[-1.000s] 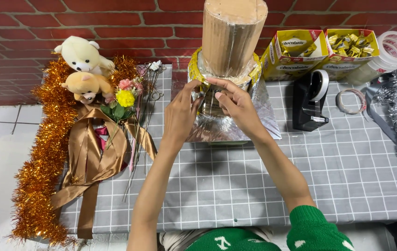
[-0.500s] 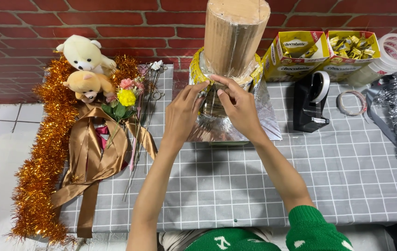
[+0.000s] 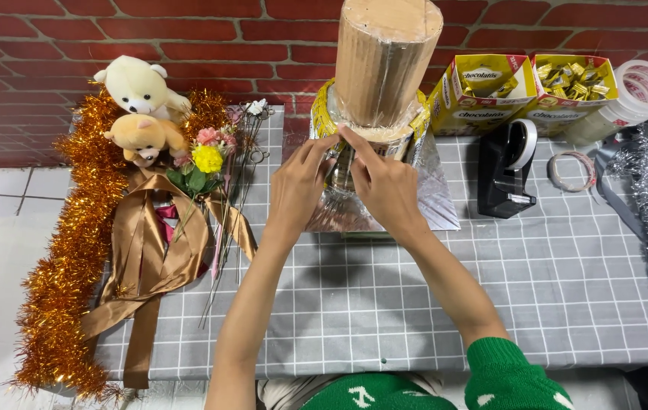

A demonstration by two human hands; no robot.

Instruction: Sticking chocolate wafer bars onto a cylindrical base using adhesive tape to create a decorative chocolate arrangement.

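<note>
1. Spreading a grey checked cloth over the table (image 3: 384, 304), backing onto a red brick wall (image 3: 210, 45).
2. Pinching, left hand (image 3: 297, 190) and right hand (image 3: 384, 186), probably a foil strip at the cardboard cylinder (image 3: 384, 61) base, table centre.

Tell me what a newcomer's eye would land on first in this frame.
First, the tall cardboard cylinder standing at the middle back of the grey checked tablecloth, with the left hand and right hand pressed against its lower part above a silver foil base. Next, the orange tinsel along the left edge, with two teddy bears and a gold ribbon.
</note>
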